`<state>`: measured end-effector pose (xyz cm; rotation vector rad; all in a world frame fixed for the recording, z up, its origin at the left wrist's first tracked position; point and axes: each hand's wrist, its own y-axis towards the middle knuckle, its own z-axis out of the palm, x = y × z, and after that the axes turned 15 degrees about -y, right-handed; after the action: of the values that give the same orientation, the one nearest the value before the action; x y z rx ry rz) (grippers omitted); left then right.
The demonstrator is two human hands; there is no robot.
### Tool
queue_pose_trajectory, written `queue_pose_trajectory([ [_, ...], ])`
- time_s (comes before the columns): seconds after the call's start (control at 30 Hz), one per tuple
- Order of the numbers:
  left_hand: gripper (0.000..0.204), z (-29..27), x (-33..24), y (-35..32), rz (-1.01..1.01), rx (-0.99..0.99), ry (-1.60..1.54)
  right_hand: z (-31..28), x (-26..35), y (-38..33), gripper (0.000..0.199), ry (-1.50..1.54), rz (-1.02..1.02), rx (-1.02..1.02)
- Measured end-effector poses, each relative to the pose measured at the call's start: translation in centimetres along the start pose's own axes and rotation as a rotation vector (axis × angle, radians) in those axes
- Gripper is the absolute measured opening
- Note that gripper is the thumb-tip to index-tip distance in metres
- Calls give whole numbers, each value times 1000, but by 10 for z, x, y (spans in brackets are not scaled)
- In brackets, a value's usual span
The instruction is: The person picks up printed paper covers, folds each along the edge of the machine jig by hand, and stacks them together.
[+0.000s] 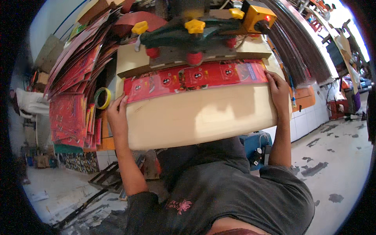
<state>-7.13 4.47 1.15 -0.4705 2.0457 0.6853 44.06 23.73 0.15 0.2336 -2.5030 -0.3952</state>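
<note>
A long strip of glossy red printed sheet (207, 78) lies across a pale cream board (164, 121), its far edge close to the press. My left hand (118, 111) grips the left end of the strip, fingertips at its corner. At the other end, my right hand (277, 88) pinches the strip's edge between thumb and fingers. Beyond the strip stands a dark green press (176, 37) with yellow star-shaped knobs (194, 26) and red cylindrical pads (194, 58). How many layers the strip has, I cannot tell.
Stacks of red printed sheets (68, 117) stand at the left, beside a roll of yellow tape (102, 98). A yellow control box (258, 17) with a lit red lamp sits at the back right. Farther right are long dark stacked sheets (301, 47). Below the table is a blue box (254, 147).
</note>
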Motion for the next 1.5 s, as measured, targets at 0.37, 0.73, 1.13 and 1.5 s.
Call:
queue_pose_trajectory([
  [0.37,34,1,2,1,-15,-13,-32,-6,17,-3,28,25,38,7],
  [0.73,34,0,8,2,32,4,-30,-2,8,-2,30,53,13,9],
  [1.13,34,4,7,2,-13,7,-5,-4,2,-2,30,39,20,4],
  [1.5,37,1,3,0,-54,-2,-26,-3,10,-2,29,-15,23,-22],
])
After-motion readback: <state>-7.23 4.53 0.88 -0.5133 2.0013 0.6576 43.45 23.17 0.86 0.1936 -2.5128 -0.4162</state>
